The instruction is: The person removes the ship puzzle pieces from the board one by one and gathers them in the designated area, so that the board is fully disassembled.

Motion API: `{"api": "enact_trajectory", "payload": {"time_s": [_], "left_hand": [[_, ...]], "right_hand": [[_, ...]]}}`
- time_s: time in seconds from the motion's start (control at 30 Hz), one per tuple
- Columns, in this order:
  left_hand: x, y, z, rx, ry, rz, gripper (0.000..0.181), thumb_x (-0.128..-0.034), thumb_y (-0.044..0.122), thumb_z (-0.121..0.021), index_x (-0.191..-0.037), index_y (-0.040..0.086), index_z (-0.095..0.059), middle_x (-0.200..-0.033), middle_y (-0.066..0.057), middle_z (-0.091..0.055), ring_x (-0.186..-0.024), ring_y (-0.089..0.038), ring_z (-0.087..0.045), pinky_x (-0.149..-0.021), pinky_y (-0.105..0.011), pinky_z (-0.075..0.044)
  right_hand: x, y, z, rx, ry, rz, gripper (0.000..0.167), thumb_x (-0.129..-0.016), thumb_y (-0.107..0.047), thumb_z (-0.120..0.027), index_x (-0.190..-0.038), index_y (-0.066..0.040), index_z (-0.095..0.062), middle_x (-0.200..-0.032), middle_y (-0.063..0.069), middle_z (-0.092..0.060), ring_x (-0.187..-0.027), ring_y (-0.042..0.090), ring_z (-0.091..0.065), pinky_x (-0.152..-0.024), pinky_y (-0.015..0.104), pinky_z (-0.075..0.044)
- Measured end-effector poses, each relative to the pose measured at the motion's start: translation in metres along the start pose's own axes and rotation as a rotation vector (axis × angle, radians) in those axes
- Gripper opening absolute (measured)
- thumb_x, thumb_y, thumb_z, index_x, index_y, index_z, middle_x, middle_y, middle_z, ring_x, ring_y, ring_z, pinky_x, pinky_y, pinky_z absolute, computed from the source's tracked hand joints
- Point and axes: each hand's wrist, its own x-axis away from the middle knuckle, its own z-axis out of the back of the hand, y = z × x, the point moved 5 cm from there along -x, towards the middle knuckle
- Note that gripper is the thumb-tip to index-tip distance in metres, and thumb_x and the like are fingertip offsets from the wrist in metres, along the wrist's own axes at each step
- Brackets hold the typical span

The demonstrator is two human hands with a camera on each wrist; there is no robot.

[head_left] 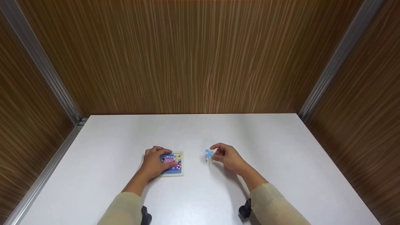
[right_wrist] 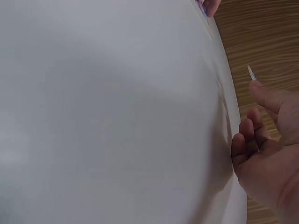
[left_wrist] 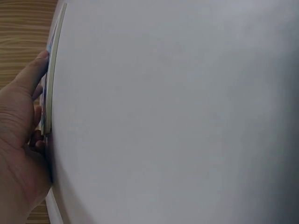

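A small jigsaw puzzle in a pale frame lies flat on the white table, left of centre. Its picture is pink, purple and blue. Over it rests my left hand, the thumb on the picture and the index finger near the far edge; the palm covers the left part. To the right, my right hand pinches a light blue jigsaw piece between thumb and index finger, above the table. The right wrist view shows that piece edge-on at the thumb tip, with the other fingers curled.
The white table reaches back to a brown wood-grain panel. More such panels stand at both sides, with grey metal posts in the corners. Dark devices are strapped at both sleeves.
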Motion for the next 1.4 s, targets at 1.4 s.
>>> {"api": "enact_trajectory", "payload": {"time_s": [1.4], "left_hand": [[-0.003,-0.001,-0.002,-0.025,0.000,0.014,0.065,-0.0870,0.049,-0.090,-0.143,0.022,-0.071,-0.152,-0.010,-0.057,-0.144,-0.035,-0.043,-0.120,-0.057,-0.044]], "right_hand": [[0.027,0.057,0.086,0.265,0.069,-0.161,0.035,-0.099,-0.013,-0.077,-0.134,-0.013,-0.072,-0.122,0.015,-0.063,-0.111,0.027,-0.055,-0.092,0.036,-0.049]]}}
